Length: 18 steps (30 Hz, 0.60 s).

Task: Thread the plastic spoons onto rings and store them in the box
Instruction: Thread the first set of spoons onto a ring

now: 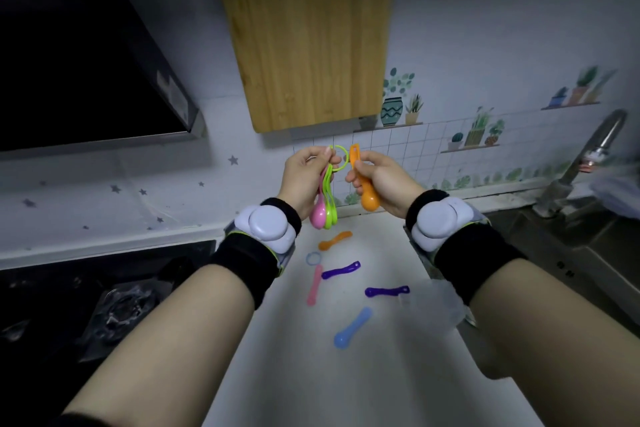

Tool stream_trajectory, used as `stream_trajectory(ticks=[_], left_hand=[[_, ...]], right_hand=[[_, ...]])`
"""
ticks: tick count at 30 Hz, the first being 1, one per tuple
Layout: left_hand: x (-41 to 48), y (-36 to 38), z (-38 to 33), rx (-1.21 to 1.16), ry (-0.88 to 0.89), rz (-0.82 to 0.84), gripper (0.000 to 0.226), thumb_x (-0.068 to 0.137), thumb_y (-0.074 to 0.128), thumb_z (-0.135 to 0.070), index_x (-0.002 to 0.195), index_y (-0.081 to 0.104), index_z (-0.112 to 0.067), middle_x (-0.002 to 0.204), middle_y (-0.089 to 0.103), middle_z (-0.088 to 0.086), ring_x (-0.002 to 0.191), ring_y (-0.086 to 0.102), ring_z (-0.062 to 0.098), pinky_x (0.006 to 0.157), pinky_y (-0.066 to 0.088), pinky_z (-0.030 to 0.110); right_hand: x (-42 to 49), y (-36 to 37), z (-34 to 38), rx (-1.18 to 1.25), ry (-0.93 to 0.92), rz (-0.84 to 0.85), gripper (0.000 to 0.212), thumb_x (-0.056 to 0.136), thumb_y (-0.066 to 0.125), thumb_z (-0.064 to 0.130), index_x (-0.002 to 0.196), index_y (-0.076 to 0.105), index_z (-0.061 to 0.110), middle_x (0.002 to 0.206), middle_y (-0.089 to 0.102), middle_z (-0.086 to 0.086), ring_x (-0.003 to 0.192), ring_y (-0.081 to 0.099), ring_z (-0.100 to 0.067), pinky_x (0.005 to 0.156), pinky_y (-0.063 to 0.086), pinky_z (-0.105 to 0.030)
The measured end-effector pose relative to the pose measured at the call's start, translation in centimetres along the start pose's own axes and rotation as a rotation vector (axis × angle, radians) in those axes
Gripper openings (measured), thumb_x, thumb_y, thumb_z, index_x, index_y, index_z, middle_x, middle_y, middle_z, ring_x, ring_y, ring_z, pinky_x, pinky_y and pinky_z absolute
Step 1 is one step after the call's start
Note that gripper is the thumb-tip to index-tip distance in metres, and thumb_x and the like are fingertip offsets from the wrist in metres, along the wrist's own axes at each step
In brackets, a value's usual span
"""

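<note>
Kitchen tabletop [311, 374], loose spoons [341, 270] lying below. Left hand [304, 173] pinches green ring [338, 158], pink and green spoons hanging; right hand [379, 180] grips orange spoon [363, 180] upright, handle hole just right of ring. Box unseen.

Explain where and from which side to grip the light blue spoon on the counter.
The light blue spoon lies flat on the counter, apart from the others. Probably best: come from above and pinch its narrow handle across the long edges.
</note>
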<state>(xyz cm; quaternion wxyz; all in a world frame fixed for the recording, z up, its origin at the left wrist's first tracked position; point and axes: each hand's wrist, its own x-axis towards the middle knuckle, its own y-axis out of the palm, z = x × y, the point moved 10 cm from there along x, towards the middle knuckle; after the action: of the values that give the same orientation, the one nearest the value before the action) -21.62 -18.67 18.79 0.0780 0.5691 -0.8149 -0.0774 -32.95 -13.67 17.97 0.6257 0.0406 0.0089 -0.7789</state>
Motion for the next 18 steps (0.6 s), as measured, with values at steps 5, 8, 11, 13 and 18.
stream_trajectory(ticks=[5, 8, 11, 13, 18], left_hand=[[0.5, 0.2, -1.4, 0.022, 0.036, 0.000, 0.016, 0.096, 0.051, -0.012, 0.083, 0.060, -0.010, 0.078, 0.062, 0.005, 0.069, 0.056, 0.012, 0.064, 0.046, 0.022], [0.8, 0.4, -2.2, 0.038, 0.064, 0.017, 0.016, 0.096, 0.051, -0.010, 0.082, 0.059, -0.009, 0.077, 0.060, 0.006, 0.066, 0.054, 0.012, 0.061, 0.045, 0.021], [1.1, 0.2, -3.3, 0.076, 0.103, 0.020, 0.021, 0.095, 0.052, -0.009, 0.075, 0.059, -0.011, 0.072, 0.061, 0.005, 0.055, 0.053, 0.006, 0.054, 0.042, 0.017], [1.5, 0.0, -4.0, 0.104, 0.134, 0.012, 0.023, 0.094, 0.053, -0.008, 0.073, 0.059, -0.011, 0.070, 0.060, 0.004, 0.051, 0.051, 0.005, 0.052, 0.040, 0.015], [2.1, -0.7, -5.4, 0.214, 0.202, -0.032, 0.022, 0.093, 0.055, -0.006, 0.072, 0.060, -0.011, 0.067, 0.061, 0.004, 0.051, 0.053, 0.001, 0.056, 0.041, 0.013]], right_hand=[[0.5, 0.0, 2.5, -0.087, -0.083, 0.028, 0.020, 0.101, 0.038, 0.016, 0.087, 0.052, 0.012, 0.073, 0.055, -0.008, 0.057, 0.044, -0.013, 0.053, 0.039, -0.020], [0.8, 0.0, 4.0, -0.131, -0.126, 0.048, 0.021, 0.101, 0.039, 0.016, 0.088, 0.054, 0.012, 0.074, 0.055, -0.007, 0.059, 0.046, -0.012, 0.055, 0.039, -0.020], [1.0, 0.0, 6.0, -0.216, -0.193, 0.074, 0.017, 0.099, 0.044, 0.010, 0.090, 0.058, 0.009, 0.075, 0.058, -0.006, 0.063, 0.051, -0.012, 0.058, 0.042, -0.017], [1.4, 0.1, 7.2, -0.361, -0.246, 0.060, 0.014, 0.096, 0.047, 0.007, 0.097, 0.061, 0.005, 0.074, 0.059, -0.004, 0.064, 0.052, -0.009, 0.057, 0.044, -0.011], [2.2, 0.5, 9.5, -0.824, -0.358, -0.002, 0.016, 0.093, 0.054, 0.017, 0.102, 0.068, 0.017, 0.083, 0.065, -0.002, 0.082, 0.056, -0.015, 0.077, 0.043, -0.028]])
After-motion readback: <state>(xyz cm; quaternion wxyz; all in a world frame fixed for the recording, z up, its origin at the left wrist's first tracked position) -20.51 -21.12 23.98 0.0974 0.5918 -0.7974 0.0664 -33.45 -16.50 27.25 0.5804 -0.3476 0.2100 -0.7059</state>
